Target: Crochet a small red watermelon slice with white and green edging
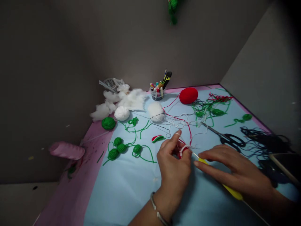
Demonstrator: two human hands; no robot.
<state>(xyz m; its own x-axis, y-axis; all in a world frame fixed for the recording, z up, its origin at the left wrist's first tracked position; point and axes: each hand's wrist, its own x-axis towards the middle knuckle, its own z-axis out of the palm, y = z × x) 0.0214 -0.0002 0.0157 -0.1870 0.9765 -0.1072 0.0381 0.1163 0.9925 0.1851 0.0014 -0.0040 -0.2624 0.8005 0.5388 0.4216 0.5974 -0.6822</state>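
Two hands fill the near middle of my head view. The left hand (174, 169) pinches a small red-and-white crochet piece (183, 151) between thumb and fingers, with white yarn (178, 134) looped over its raised forefinger. The right hand (237, 172) is closed around a yellow crochet hook (231, 191), whose metal tip touches the piece. Both rest over the blue mat (131, 188). I see scissors (231, 139) just beyond the right hand, green yarn balls (117, 149) to the left, and a red ball (188, 95) far back.
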